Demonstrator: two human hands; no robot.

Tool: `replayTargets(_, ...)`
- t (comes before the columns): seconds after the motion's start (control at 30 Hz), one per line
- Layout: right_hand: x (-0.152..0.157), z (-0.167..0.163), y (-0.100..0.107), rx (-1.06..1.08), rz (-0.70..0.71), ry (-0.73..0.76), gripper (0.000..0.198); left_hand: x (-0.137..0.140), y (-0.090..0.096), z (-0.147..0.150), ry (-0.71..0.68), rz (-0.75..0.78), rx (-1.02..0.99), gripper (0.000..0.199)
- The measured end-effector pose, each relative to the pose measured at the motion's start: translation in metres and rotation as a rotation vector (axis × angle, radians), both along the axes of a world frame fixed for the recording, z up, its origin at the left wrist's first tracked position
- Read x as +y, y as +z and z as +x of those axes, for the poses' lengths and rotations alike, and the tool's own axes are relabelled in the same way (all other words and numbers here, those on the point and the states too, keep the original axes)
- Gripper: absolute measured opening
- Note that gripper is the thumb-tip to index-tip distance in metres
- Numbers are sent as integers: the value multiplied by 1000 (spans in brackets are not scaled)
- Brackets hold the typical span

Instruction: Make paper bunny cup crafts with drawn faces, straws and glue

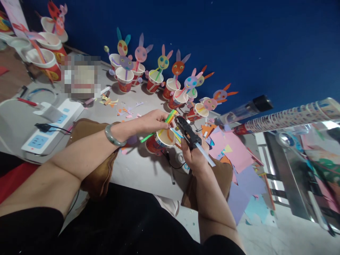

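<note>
Pinching green and yellow straws point(170, 118) in the grip of the left hand point(156, 121), just above the rim of a red paper cup point(152, 146) at the tabletop point(134, 173). Clasping a black glue gun point(187, 131) in the grip of the right hand point(196, 156), with the nozzle near the straws and a pale glue stick point(205, 155) at the rear. Facing rabbit-faced cups point(124, 83) by a blue wall point(225, 42).

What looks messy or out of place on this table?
Paper scraps lie strewn over the table near the left hand, untidy against the lined-up rabbit-faced cups. Coloured sheets overlap at uneven angles beside the right hand. I see no spill.
</note>
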State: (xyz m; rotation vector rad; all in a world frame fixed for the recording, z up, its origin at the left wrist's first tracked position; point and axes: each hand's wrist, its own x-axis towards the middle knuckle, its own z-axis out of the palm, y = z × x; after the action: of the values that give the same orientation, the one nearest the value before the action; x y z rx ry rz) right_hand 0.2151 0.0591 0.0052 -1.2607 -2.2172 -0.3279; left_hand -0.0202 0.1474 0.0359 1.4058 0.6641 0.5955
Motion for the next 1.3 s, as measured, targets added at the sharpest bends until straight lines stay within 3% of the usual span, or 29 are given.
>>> replayTargets(1.3, -2, -6, 4, 43, -41, -19, 21, 0, 1, 1, -13, -57, -22, 6)
